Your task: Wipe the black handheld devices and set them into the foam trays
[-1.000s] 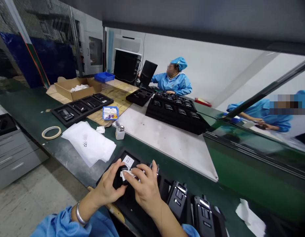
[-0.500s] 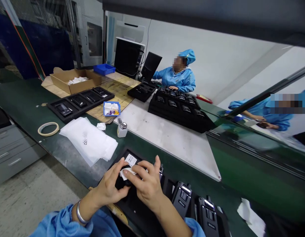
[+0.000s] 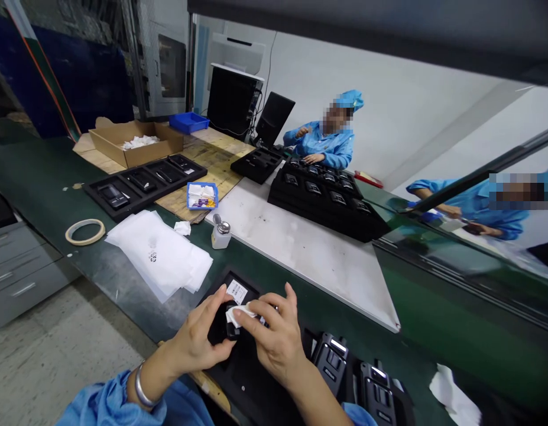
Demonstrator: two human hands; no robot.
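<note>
Between thumb and fingers, my left hand (image 3: pixel 198 337) grips a small black device (image 3: pixel 232 331) by its edges. My right hand (image 3: pixel 274 334) pinches a folded white wipe (image 3: pixel 240 313) against the device's upper face. Part of the device is hidden by the wipe and fingers. Both hands are above a black foam tray (image 3: pixel 245 378). A white label (image 3: pixel 237 291) shows just beyond my fingertips. To the right of my right hand, black devices (image 3: pixel 331 361) with silver trim sit in the tray.
Plastic bags (image 3: pixel 161 254), a tape roll (image 3: pixel 85 232) and a pump bottle (image 3: pixel 221 234) lie beyond my hands. Farther back are foam trays (image 3: pixel 145 184), a cardboard box (image 3: pixel 136 145) and a blue basket (image 3: pixel 203 196). Crumpled paper (image 3: pixel 453 393) is at right. Two people sit across.
My right hand and the wipe have shifted slightly right, and more of the black device shows. The person at the back has raised a hand.
</note>
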